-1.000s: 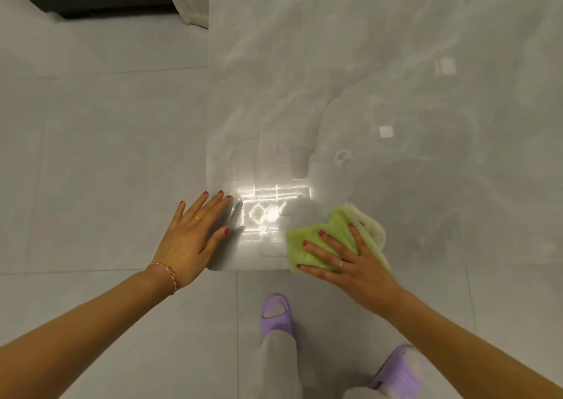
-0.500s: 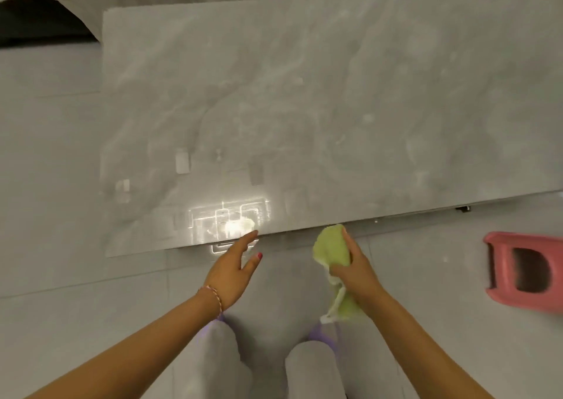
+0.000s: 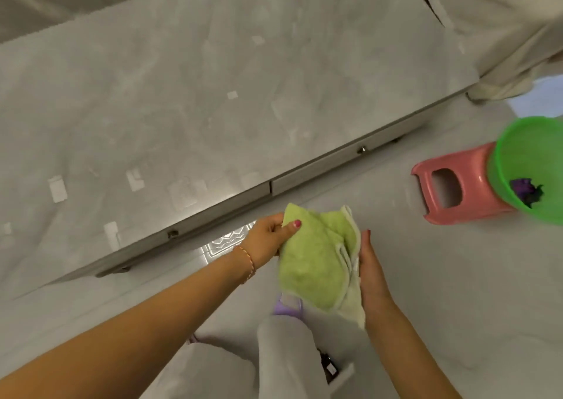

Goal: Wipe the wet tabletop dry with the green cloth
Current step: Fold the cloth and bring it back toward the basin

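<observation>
The green cloth (image 3: pixel 316 261) hangs folded between both my hands, in the air off the table's near edge. My left hand (image 3: pixel 269 240) pinches its upper left corner with the thumb on top. My right hand (image 3: pixel 370 270) holds the cloth's right edge, palm against the folded layers, fingers mostly hidden behind the cloth. The grey marble tabletop (image 3: pixel 213 100) runs across the upper left, glossy with light reflections near its front edge.
A pink plastic stool (image 3: pixel 447 191) stands on the floor at the right, with a green plastic basin (image 3: pixel 527 167) on it holding something dark purple. Pale fabric (image 3: pixel 502 32) hangs at the top right. My legs and a purple slipper (image 3: pixel 288 305) are below the cloth.
My right hand lifted the cloth off the tabletop. My left hand left the table and took the cloth's corner. The view swung right, bringing the stool and basin in.
</observation>
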